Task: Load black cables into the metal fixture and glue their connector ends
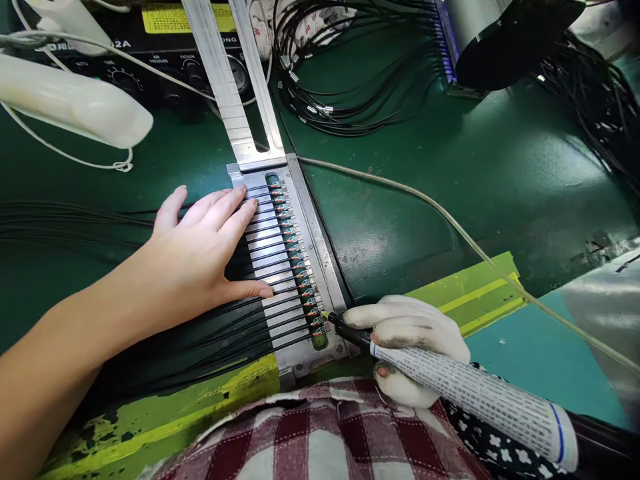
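Note:
My left hand, bare, lies spread over a row of thin black cables on a metal fixture. Its fingertips press on the cables near the fixture's upper left, and the thumb rests lower down. The cable ends, with small coloured wires and metal connectors, line up over a long slot. In a white glove, my right hand closes around a thick marker-like pen with a printed barrel and black front. The pen's pale tip is at the connectors near the slot's lower end; whether it touches them I cannot tell.
The fixture's hinged metal cover stands open at the far end. Behind it is a black control box with knobs. A white handle hangs at upper left. Looped black cables lie beyond, and a pale tube crosses the right side.

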A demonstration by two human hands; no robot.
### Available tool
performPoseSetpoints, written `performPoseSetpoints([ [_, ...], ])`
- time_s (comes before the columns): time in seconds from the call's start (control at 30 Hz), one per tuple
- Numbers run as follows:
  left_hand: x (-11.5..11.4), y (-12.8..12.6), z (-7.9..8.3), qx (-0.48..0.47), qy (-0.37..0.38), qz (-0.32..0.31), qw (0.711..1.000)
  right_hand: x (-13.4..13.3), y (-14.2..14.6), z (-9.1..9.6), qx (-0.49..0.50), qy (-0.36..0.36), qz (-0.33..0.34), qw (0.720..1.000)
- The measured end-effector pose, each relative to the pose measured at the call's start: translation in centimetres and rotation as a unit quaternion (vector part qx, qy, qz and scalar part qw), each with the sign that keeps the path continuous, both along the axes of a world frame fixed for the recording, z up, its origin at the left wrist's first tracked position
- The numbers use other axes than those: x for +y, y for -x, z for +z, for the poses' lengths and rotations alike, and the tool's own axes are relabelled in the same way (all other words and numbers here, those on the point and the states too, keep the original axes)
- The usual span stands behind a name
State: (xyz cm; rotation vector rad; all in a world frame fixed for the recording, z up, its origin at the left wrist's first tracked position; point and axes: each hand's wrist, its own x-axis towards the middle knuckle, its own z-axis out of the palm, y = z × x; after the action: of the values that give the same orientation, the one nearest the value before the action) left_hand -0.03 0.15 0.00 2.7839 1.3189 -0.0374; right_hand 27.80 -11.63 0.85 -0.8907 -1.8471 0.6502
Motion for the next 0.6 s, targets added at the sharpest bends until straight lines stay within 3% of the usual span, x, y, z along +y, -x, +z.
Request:
performPoseSetpoints([
  [0.6, 0.06, -0.10, 0.10, 0.004, 0.011, 0.006, 1.000, -0.25, -0.19, 0.29, -0.018, -0.002, 0.000, 1.000],
])
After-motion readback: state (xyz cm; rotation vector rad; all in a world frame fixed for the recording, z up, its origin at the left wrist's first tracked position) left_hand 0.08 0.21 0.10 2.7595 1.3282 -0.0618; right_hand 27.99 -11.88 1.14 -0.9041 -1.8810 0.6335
